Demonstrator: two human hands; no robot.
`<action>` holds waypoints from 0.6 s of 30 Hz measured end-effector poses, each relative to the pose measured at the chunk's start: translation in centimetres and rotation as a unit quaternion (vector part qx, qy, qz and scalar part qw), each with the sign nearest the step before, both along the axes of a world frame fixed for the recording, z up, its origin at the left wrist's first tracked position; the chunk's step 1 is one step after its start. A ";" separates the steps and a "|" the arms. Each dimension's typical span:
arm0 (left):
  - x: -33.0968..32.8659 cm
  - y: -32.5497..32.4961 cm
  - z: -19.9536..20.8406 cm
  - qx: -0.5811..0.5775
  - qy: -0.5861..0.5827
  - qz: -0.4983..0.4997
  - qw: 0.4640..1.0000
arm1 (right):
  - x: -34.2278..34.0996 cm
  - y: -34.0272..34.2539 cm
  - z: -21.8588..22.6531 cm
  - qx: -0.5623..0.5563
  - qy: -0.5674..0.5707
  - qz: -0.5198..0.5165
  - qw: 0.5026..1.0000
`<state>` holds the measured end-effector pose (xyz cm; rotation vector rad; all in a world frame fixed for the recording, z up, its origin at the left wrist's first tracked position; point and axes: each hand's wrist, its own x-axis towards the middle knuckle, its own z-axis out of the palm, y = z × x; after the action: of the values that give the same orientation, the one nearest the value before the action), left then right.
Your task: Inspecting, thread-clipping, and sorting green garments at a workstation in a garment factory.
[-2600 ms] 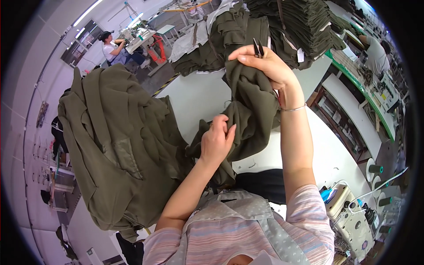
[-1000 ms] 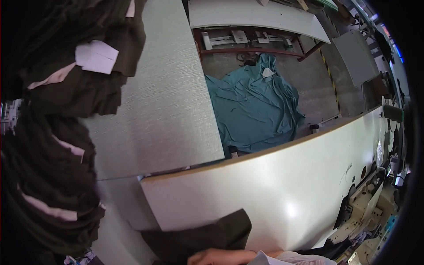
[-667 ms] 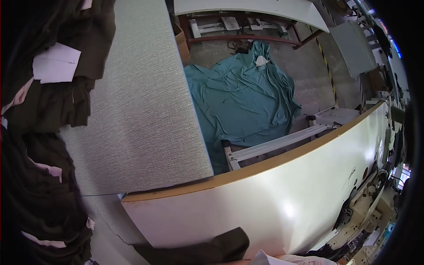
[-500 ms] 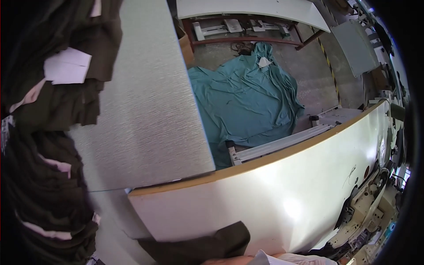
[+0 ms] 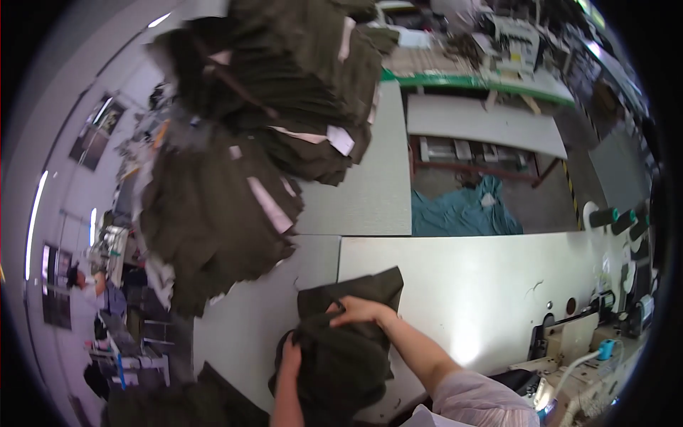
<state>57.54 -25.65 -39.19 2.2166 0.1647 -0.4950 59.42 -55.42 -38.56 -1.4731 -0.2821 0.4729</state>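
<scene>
A bunched dark olive-brown fabric piece (image 5: 334, 366) is between my two hands at the near edge of the white tabletop. My right hand (image 5: 361, 311) grips its upper folds, fingers curled into the cloth. At its left side my left hand (image 5: 290, 357) is closed on the edge, some fingers hidden by the fabric. Beyond the hands, a flatter part of dark cloth (image 5: 380, 282) lies on the table, and whether it joins the bunched piece I cannot tell.
Stacks of dark cut fabric (image 5: 220, 206) with pale slips lie to the left and farther back. A sewing machine (image 5: 569, 341) stands at the lower right, near thread cones (image 5: 619, 218). Teal cloth (image 5: 462, 210) hangs low beyond the white table (image 5: 455, 267). Another person (image 5: 96, 285) is far left.
The view has swung left and up, bringing the fabric stacks and both my hands into sight. Earlier, only part of a hand or arm showed at the lower edge beside dark cloth.
</scene>
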 end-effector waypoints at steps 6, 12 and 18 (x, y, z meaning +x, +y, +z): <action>0.4 -2.5 30.2 0.141 0.027 -0.254 0.956 | 2.6 -3.7 20.2 -0.336 -0.348 0.048 0.874; -13.4 1.7 57.9 0.038 -0.273 -0.124 0.953 | -7.7 -2.7 53.1 -0.311 -0.754 -0.095 0.570; -20.2 4.1 63.1 0.426 -0.286 -0.127 0.849 | -15.7 2.1 64.6 -0.403 -0.654 0.048 0.639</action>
<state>37.36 -21.58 23.91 3.1769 -0.2956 0.1903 43.76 -53.35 26.07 -2.4993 -1.4536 -0.6324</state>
